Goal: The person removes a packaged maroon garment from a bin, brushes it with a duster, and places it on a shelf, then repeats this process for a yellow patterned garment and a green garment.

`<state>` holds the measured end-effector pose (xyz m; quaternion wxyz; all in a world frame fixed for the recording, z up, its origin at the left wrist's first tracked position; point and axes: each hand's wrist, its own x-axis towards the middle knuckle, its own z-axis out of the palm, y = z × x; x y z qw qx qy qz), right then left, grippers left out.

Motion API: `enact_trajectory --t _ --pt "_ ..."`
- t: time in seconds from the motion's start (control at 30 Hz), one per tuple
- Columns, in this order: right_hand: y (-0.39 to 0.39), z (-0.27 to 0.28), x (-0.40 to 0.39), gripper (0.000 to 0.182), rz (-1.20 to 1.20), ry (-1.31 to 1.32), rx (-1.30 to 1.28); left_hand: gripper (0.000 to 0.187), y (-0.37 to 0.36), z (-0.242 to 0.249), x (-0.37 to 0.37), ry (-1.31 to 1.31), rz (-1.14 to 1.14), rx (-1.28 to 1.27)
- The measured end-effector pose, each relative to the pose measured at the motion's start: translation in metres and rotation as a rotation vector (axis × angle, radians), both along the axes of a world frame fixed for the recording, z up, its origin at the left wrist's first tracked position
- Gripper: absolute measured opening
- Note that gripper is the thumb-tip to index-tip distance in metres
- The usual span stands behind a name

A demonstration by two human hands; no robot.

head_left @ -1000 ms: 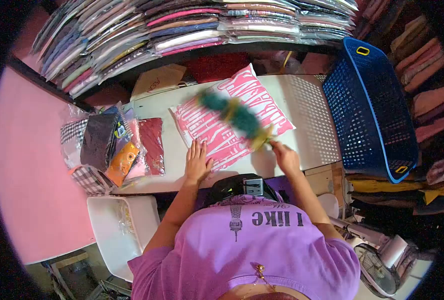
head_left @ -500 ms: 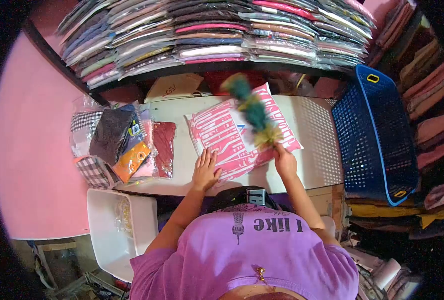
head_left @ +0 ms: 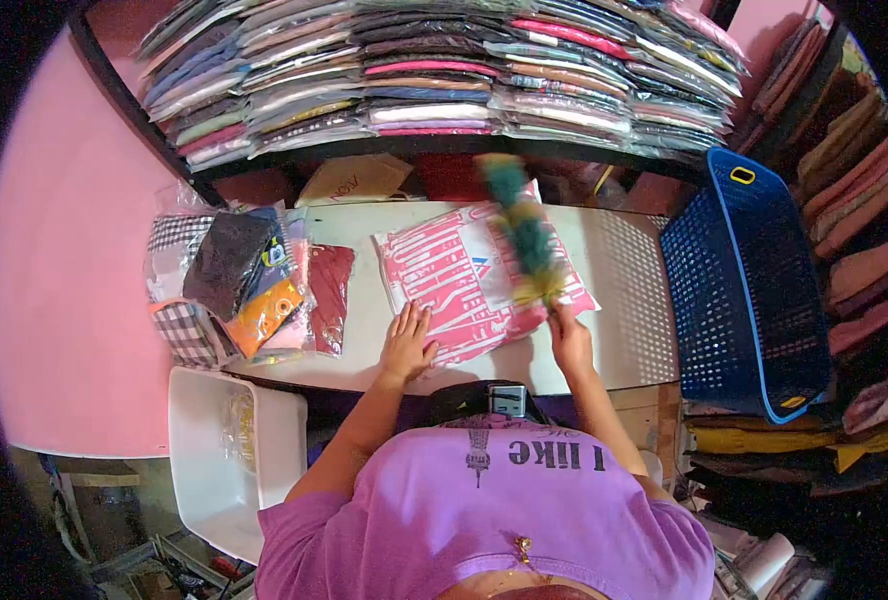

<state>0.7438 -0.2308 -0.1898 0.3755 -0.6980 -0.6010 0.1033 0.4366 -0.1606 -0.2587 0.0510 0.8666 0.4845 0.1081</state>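
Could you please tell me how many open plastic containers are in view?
2: the blue basket, right of the pink-and-white package, and the white tub, at the lower left. More may be hidden under the table.

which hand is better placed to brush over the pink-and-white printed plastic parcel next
Probably the right hand: it grips the green-and-yellow fluffy duster over the parcel, while the left hand lies on the parcel's edge.

One parcel (head_left: 434, 270) and one duster (head_left: 535, 245) are mid-scene, with one desk (head_left: 614, 345) beneath. One basket (head_left: 706, 310) stands right, one bin (head_left: 277, 430) near left. At the far side, five stacks of bagged clothes (head_left: 429, 88) line one shelf (head_left: 424, 144).
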Motion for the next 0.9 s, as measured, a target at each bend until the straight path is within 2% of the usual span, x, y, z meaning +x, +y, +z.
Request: enact_trajectory --t 0.07,0.1,0.2,0.27,0.37,0.4,0.43,0.53,0.6,0.63,0.7,0.8,0.9 --pt "-0.021 -0.01 0.003 0.03 0.226 -0.063 -0.061 0.069 -0.001 -0.003 0.0 -0.019 0.002 -0.011" --pt "-0.032 0.009 -0.002 0.031 0.258 -0.197 -0.287 0.069 -0.002 -0.004 0.0 -0.019 -0.002 -0.019" --pt "-0.044 -0.016 0.014 0.03 0.189 -0.157 -0.295 0.07 -0.003 -0.002 0.0 -0.029 0.006 -0.03" --pt "-0.042 -0.029 0.026 0.03 -0.058 -0.046 -0.115 0.07 -0.003 -0.001 0.002 -0.027 0.001 -0.024" --pt "-0.043 -0.013 0.025 0.031 -0.044 0.064 0.049 0.07 -0.005 0.002 0.004 -0.015 0.001 -0.032" --pt "-0.047 -0.014 0.029 0.031 0.034 0.045 0.016 0.07 -0.005 0.004 0.004 -0.003 0.006 -0.037" --pt "-0.054 -0.009 0.034 0.03 0.077 -0.079 -0.207 0.07 -0.005 0.005 0.005 0.009 0.013 -0.042" --pt "-0.062 -0.014 0.053 0.029 0.066 -0.168 -0.328 0.071 -0.007 0.007 0.008 0.028 0.024 -0.043" --pt "-0.06 -0.016 0.067 0.028 -0.28 -0.124 -0.415 0.07 -0.012 0.003 0.013 0.017 0.041 -0.001" --pt "-0.059 -0.028 0.084 0.028 -0.269 -0.123 -0.426 0.069 -0.017 0.001 0.015 0.007 0.052 0.041" --pt "-0.059 -0.065 0.122 0.033 -0.418 0.193 -0.149 0.07 -0.028 0.003 0.025 0.008 0.071 0.02" --pt "-0.061 -0.043 0.144 0.039 -0.541 -0.107 -0.322 0.071 -0.045 0.005 0.04 -0.014 0.076 -0.073" --pt "-0.056 -0.051 0.174 0.04 -0.543 -0.202 -0.518 0.069 -0.06 0.029 0.062 -0.01 0.056 -0.141"
